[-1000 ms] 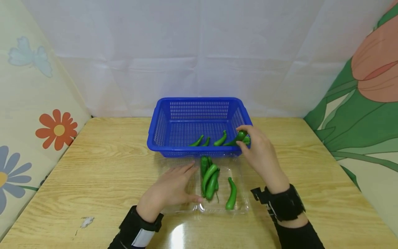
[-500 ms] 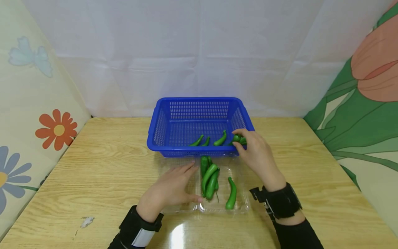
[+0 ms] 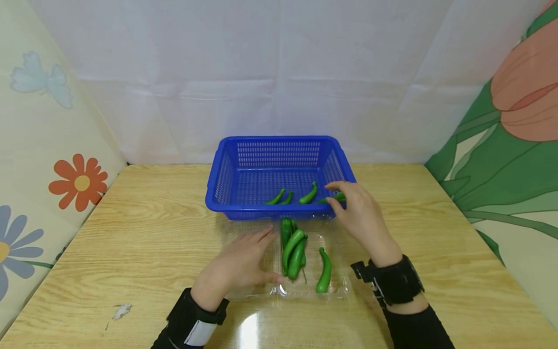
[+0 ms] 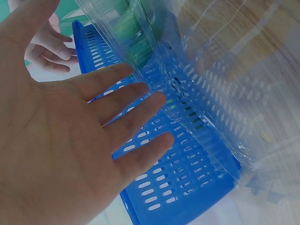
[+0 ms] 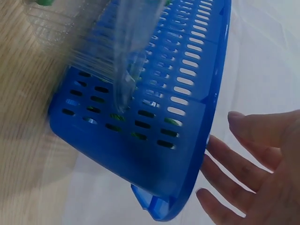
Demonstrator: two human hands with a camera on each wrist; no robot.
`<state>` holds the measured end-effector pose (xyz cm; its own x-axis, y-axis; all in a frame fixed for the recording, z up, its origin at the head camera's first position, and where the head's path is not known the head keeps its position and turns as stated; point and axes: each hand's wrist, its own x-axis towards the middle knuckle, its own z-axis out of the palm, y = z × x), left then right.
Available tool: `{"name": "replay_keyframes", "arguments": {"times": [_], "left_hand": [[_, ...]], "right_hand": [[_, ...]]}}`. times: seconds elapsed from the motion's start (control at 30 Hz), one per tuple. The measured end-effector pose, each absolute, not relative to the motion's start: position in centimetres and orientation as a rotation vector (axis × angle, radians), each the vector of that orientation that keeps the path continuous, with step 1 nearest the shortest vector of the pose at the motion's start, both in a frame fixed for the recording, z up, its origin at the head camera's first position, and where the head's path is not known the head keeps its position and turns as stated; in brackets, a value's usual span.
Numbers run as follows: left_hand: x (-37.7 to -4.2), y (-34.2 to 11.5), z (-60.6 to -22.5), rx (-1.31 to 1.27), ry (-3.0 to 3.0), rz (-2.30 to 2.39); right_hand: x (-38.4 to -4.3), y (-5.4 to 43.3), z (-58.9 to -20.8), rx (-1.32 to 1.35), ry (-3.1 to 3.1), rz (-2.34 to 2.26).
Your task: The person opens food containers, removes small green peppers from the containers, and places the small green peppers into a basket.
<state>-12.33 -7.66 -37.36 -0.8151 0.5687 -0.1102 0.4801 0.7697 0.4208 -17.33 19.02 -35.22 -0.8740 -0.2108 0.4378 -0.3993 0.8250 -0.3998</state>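
Dropped, it seems, at the near right of the blue basket (image 3: 248,208), among the green peppers (image 3: 339,197) there: the one the right hand (image 3: 362,215) pinched half a second ago; its thumb and fingers now part around nothing. Likely one transfer finished, a cluster (image 3: 293,248) plus a single pepper (image 3: 324,274) remaining in the clear box (image 3: 311,287); left hand (image 3: 240,261), loosely spread, lies over the box's left half.

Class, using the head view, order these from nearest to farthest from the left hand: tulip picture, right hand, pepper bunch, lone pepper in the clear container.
1. Pepper bunch: just right of the left hand.
2. Lone pepper: right side of the clear container.
3. Right hand: at the blue basket's right end.
4. Tulip picture: far right.
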Motion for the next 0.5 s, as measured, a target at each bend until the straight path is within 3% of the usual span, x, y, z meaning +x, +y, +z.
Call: {"name": "replay_keyframes", "arguments": {"times": [0.5], "left_hand": [[-12.43,-7.70,-37.55,0.825,2.736,0.562]], "right_hand": [[-17.17,19.39,-34.73,0.677,-2.535,0.714]]}}
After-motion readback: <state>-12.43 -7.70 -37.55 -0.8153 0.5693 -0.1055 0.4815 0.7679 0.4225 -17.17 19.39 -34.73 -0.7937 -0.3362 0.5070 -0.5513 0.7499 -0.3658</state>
